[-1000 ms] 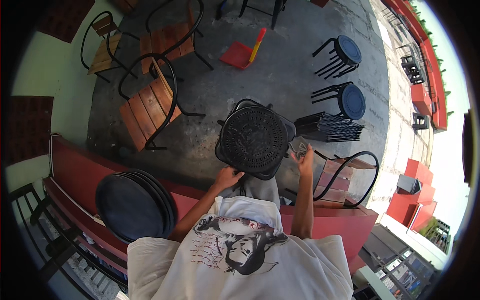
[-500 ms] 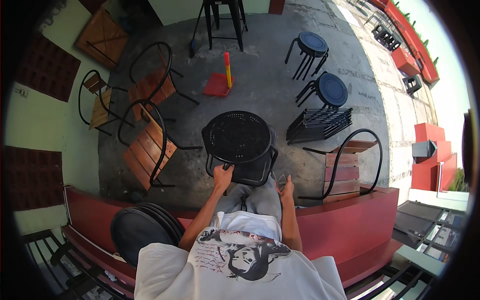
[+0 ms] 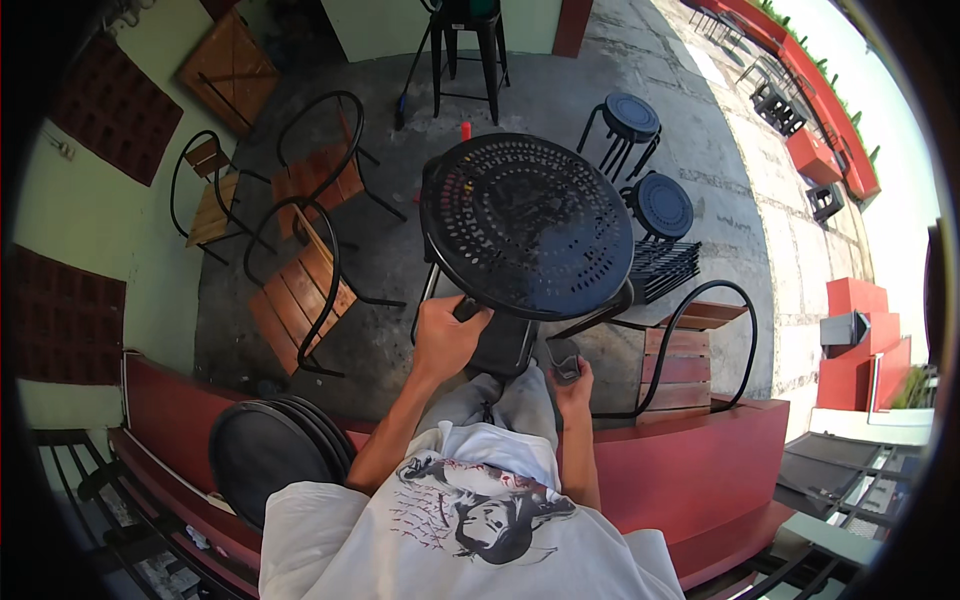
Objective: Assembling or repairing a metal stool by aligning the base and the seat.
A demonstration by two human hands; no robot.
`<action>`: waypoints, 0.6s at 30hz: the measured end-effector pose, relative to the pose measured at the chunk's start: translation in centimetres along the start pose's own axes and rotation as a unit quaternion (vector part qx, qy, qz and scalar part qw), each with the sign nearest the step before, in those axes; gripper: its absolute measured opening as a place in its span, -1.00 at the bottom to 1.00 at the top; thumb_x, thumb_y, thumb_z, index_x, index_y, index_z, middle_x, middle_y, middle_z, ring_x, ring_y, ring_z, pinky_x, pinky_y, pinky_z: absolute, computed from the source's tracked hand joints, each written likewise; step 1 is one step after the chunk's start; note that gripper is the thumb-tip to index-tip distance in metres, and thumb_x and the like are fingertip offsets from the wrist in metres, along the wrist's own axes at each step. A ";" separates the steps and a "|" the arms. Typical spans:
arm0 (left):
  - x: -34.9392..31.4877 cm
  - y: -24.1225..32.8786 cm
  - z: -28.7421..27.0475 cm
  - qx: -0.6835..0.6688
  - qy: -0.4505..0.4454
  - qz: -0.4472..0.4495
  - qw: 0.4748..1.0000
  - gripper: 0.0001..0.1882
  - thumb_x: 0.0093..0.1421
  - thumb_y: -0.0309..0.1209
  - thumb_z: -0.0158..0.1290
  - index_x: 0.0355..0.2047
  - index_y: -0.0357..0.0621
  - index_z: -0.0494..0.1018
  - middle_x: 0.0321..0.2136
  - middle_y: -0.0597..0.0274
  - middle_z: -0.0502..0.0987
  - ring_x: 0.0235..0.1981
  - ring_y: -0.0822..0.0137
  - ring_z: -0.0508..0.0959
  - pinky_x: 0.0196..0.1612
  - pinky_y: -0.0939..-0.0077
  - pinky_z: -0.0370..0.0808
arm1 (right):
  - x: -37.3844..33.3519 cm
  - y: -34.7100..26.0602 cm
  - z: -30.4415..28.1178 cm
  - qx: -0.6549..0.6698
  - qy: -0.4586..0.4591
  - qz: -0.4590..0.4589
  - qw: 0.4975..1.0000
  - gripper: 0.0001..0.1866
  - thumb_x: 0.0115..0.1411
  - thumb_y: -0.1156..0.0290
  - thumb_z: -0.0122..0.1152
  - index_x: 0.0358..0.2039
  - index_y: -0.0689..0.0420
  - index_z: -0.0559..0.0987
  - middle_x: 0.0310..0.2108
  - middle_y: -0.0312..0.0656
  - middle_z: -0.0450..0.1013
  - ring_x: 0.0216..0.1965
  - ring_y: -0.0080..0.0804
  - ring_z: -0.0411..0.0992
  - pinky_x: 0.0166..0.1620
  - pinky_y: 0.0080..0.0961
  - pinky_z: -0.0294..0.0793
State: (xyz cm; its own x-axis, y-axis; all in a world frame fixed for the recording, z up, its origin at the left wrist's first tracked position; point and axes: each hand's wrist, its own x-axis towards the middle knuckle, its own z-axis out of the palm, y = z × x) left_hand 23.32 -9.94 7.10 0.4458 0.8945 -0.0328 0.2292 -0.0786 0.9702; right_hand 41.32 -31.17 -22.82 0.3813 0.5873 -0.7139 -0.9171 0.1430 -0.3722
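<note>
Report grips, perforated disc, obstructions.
Left grip closed at near edge of perforated disc. Right grip holding small grey item. Disc above floor. Slatted chair to right.

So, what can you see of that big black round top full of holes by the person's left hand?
The glossy black round top with rings of small holes could be painted metal or plastic; I can't tell. It sits in front of the person, above the grey floor, with a pale sheen. The left hand grips a dark part at its near-left edge. Black bars show beneath.
</note>
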 end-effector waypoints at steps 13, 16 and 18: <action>-1.2 0.5 -4.1 -0.535 -0.118 -0.132 0.826 -0.65 0.24 -0.57 -0.01 -0.68 0.01 0.24 -0.87 0.54 0.02 -0.86 0.58 0.00 -0.70 0.54 -0.03 | -5.7 -14.2 19.1 0.126 -0.226 -0.235 0.937 -0.58 0.45 0.23 0.09 0.25 0.08 0.44 0.18 -0.11 0.48 0.16 -0.16 0.49 0.26 -0.07 0.45; -1.5 -4.9 -3.1 -0.582 -0.134 -0.158 0.786 -0.69 0.30 -0.51 -0.10 -0.59 0.09 0.23 -0.86 0.54 -0.04 -0.85 0.56 -0.01 -0.68 0.53 -0.02 | -9.2 -17.8 22.4 0.166 -0.259 -0.272 0.912 -0.58 0.45 0.19 0.09 0.23 0.09 0.45 0.18 -0.09 0.49 0.16 -0.18 0.49 0.30 -0.09 0.40; -2.2 -8.1 -1.9 -0.623 -0.112 -0.224 0.741 -0.74 0.33 -0.48 -0.14 -0.53 0.09 0.31 -0.85 0.54 -0.03 -0.84 0.55 -0.01 -0.67 0.52 -0.01 | -10.6 -18.5 23.3 0.210 -0.355 -0.246 0.877 -0.59 0.47 0.21 0.04 0.23 0.12 0.47 0.19 -0.08 0.49 0.17 -0.22 0.48 0.32 -0.14 0.36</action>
State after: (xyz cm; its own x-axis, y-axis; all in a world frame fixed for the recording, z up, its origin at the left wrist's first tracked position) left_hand 18.82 -10.38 -0.25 0.7312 0.6016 -0.3216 -0.5169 0.7963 0.3143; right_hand 51.51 -21.41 5.43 0.7114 0.6986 0.0766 -0.6805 0.7120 -0.1730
